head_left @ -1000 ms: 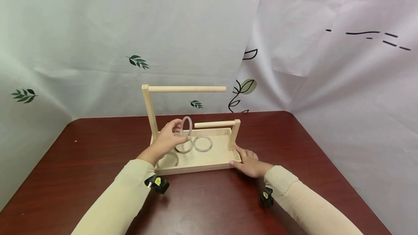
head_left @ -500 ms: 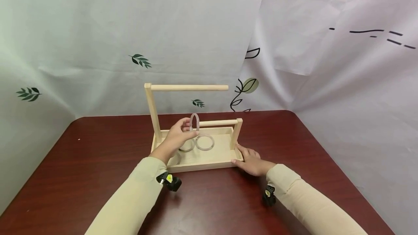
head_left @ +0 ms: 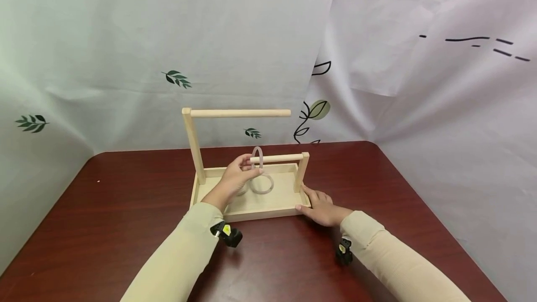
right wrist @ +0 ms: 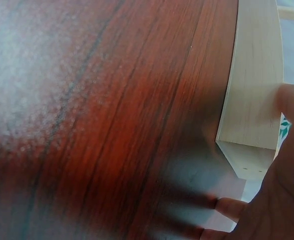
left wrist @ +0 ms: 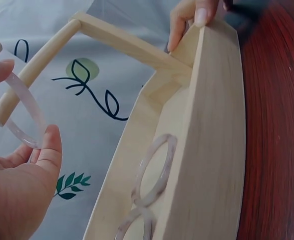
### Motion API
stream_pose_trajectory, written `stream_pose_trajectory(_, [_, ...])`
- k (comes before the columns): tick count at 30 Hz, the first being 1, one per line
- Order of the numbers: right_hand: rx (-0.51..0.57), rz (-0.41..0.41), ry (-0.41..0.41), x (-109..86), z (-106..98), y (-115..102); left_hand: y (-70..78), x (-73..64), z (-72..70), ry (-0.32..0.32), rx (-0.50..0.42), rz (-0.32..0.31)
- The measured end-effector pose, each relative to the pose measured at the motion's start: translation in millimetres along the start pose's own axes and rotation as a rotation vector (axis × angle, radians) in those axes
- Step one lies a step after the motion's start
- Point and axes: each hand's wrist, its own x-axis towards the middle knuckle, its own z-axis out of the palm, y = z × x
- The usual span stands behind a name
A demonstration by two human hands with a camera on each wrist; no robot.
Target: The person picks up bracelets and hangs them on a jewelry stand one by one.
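My left hand [head_left: 232, 183] pinches a pale translucent bangle [head_left: 261, 158] between thumb and fingers, held upright. In the left wrist view this bangle [left wrist: 30, 102] encircles the free end of the short wooden rod [left wrist: 46, 57]. The rod belongs to a wooden bangle stand [head_left: 268, 214] with a shallow tray base. My right hand [head_left: 322, 209] grips the tray's front right corner, thumb at the front rim and fingers along the right side. Inside the tray lies another bangle [left wrist: 170, 162], with a further bangle [left wrist: 145, 222] touching it, partly covered by my left hand in the head view.
A taller post [head_left: 193, 146] at the tray's left end carries a long rod [head_left: 239, 113], which reaches rightward above the left hand. The stand rests on a dark red wooden table [head_left: 138, 190]. Behind it hangs a pale cloth [head_left: 235, 59] with plant drawings.
My left hand has carried the upright bangle rightward, from left of the short rod's tip to around it. The right hand keeps its place at the tray corner.
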Motion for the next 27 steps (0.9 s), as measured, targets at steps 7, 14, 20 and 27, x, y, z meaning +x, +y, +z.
stream_pose_trajectory(7, [0.002,0.000,0.003,-0.6,0.1,-0.1,0.9,1.6,9.3,-0.030,-0.134,-0.007])
stream_pose_trajectory(14, [-0.005,-0.005,-0.004,-4.7,-2.8,-6.1,-0.3,2.0,18.3,-0.059,-0.284,-0.032])
stream_pose_trajectory(20, [-0.011,0.017,-0.020,-6.8,-6.6,-12.2,-1.1,2.3,25.8,-0.044,-0.348,-0.041])
stream_pose_trajectory(27, [-0.015,0.024,-0.015,-6.3,-6.0,-11.4,-3.3,4.2,35.8,-0.032,-0.346,-0.029])
